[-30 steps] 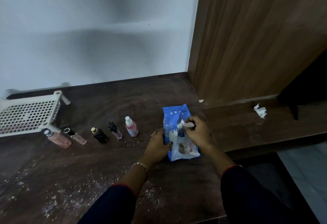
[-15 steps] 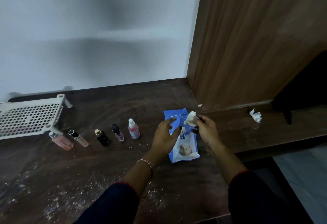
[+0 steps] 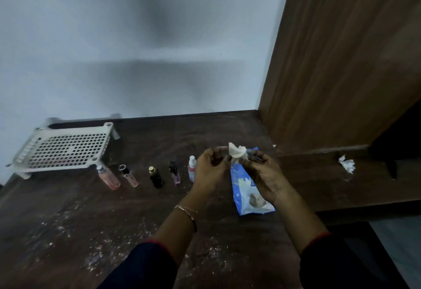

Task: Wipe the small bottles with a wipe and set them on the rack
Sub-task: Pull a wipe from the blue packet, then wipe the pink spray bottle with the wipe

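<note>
Both hands pinch one white wipe [image 3: 236, 153], left hand [image 3: 210, 171] and right hand [image 3: 267, 180] at opposite edges, above the packet.
Table [image 3: 68, 209]: dark, flecked with white specks.
Rack [image 3: 63, 149]: white, perforated, far left, holding no bottles.
Wipe packet [image 3: 242, 194]: blue, flat under the right hand.
Small bottles [image 3: 156, 177]: five in a row between rack and hands, untouched.
Step, as judged: readying the wipe. Next calls for freeing one hand to lift a bottle.
</note>
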A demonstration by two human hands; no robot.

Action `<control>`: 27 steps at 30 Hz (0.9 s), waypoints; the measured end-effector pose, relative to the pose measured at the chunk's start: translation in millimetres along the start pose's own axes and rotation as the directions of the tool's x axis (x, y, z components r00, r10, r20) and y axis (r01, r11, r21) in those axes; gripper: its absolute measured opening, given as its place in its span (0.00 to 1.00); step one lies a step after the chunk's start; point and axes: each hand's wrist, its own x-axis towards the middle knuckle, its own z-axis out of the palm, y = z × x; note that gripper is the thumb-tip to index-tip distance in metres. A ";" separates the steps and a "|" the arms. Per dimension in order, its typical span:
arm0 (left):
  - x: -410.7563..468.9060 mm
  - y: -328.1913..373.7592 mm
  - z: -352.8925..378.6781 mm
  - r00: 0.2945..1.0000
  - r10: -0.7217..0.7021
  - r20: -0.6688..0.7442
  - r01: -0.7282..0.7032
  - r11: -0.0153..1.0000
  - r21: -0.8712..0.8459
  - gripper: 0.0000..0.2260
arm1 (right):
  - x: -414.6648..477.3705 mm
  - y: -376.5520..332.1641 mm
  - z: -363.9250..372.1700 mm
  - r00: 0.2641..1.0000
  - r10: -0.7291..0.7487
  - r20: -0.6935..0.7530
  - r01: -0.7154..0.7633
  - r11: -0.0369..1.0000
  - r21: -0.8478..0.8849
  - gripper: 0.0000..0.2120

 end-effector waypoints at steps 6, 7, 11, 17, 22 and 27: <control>-2.4 8.9 -55.3 0.988 -0.006 -0.156 -0.005 0.997 -0.072 0.09 | -5.8 8.2 34.3 0.992 0.102 0.069 -0.098 0.994 -0.053 0.11; -2.6 8.7 -63.5 0.988 -0.016 -0.155 0.003 0.996 -0.087 0.08 | -6.8 9.5 41.3 0.988 0.128 0.084 -0.124 0.991 -0.052 0.12; -3.5 8.8 -88.8 0.990 -0.048 -0.135 0.037 0.996 -0.086 0.08 | -11.3 18.0 65.4 0.979 0.179 0.103 -0.180 0.984 0.002 0.13; 13.6 4.7 -118.6 0.992 0.030 -0.127 0.000 0.973 0.233 0.07 | -21.2 28.6 84.7 0.984 0.165 0.065 -0.172 0.978 0.121 0.13; 44.5 2.2 -130.4 0.978 0.112 0.177 -0.207 0.649 0.732 0.13 | -30.3 44.7 86.7 0.989 0.143 -0.025 -0.140 0.986 0.088 0.14; 53.9 -0.5 -118.5 0.921 0.012 0.390 -0.377 0.285 0.881 0.14 | -38.5 61.8 83.1 0.978 0.172 -0.119 -0.158 0.980 0.120 0.14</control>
